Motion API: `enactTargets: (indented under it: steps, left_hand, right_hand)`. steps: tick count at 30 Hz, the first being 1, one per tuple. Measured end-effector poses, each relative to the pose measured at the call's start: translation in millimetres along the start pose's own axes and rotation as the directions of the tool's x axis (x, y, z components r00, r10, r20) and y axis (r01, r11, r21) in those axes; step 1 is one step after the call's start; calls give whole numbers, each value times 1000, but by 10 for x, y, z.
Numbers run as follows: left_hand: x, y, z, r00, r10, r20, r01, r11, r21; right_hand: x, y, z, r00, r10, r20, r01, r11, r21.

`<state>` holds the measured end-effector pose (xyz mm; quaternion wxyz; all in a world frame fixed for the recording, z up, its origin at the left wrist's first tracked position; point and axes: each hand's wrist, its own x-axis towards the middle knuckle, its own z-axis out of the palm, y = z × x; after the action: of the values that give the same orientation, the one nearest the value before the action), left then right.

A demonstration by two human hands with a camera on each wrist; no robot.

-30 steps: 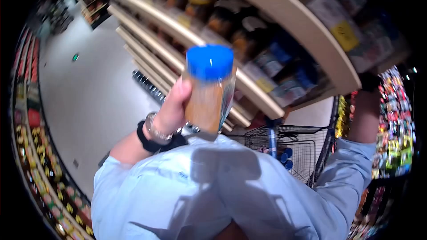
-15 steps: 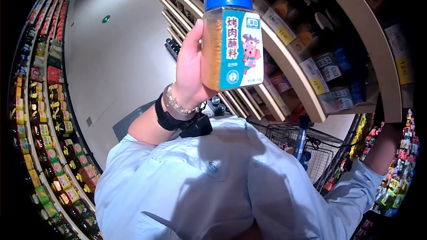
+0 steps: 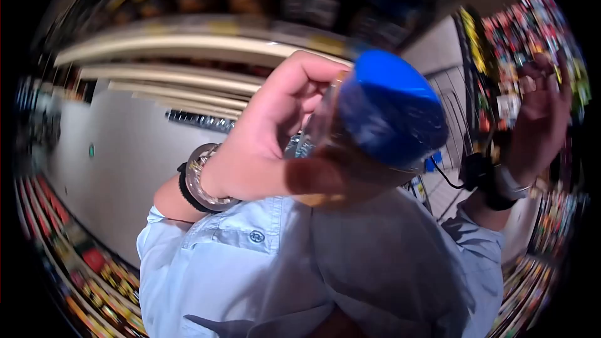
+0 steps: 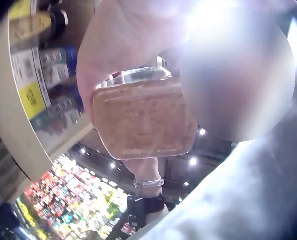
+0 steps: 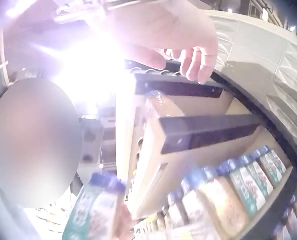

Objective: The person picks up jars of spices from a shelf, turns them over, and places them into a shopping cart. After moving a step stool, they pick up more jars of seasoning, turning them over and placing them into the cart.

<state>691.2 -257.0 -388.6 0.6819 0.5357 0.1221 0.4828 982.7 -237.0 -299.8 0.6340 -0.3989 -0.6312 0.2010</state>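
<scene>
My left hand grips a clear jar with a blue lid, tilted with its lid towards the head camera. The left wrist view shows the jar's brownish base, with the left hand around it. In the right wrist view its teal and white label faces that camera. Apart from the jar, my right hand is raised at the right, holding nothing. Its fingers hang loosely bent in the right wrist view, where the hand is above the shelves.
Shelves run across the front, blurred. Similar blue-lidded jars stand in rows on a shelf in the right wrist view. A wire cart is beyond the jar. Colourful packets fill a display at the right; pale floor stretches left.
The left hand has turned and tipped the jar, so its lid faces the head camera and its front label has gone from that view. The right hand has come into sight. The head view has swung.
</scene>
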Motion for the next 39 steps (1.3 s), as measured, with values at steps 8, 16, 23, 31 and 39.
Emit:
enactTargets:
  steps: [8, 16, 23, 31, 39]
  left_hand:
    - [890, -697, 816, 952, 243, 187, -288, 918, 274]
    - [996, -882, 1100, 919, 8, 393, -86, 980, 182]
    - [1073, -1061, 1179, 864, -37, 502, -69, 979, 191]
    - [1115, -1048, 1249, 892, -116, 437, 38, 982, 184]
    - [1143, -1018, 1270, 921, -68, 385, 18, 991, 133]
  right_hand:
    - [-1340, -41, 214, 965, 251, -76, -222, 937, 270]
    - [-1557, 83, -75, 867, 448, -219, -329, 844, 423]
    - [-1628, 155, -213, 845, 506, -175, -209, 613, 762]
    - [-1427, 242, -166, 897, 410, -168, -143, 627, 766]
    - [-1409, 327, -42, 867, 462, -189, -167, 625, 763]
